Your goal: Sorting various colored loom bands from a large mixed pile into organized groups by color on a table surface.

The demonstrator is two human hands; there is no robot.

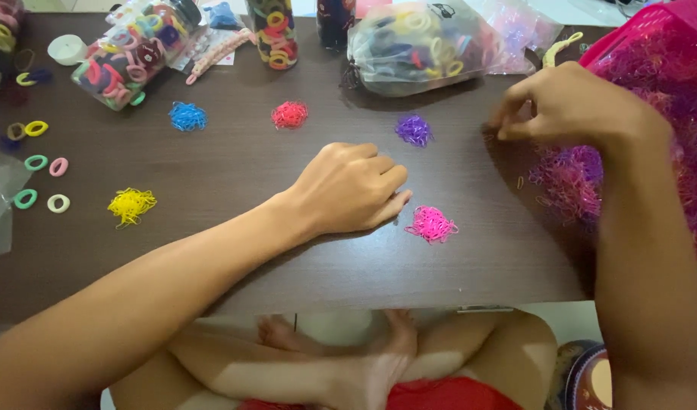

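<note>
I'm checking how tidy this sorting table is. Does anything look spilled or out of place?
Mostly tidy: small one-colour heaps sit apart. The odd spot is by the right hand, where the mixed pink and purple bands spill loosely from the pink basket onto the table, a few strays lying apart.

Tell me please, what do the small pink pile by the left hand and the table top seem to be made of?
The pink pile looks like tiny elastic bands, probably rubber or silicone: thin loops, bright and slightly glossy, tangled loosely. The left hand rests beside it. The table top looks like dark brown wood or wood-look laminate: faint straight grain lines, a matt and smooth surface. Which of the two cannot be told.
</note>
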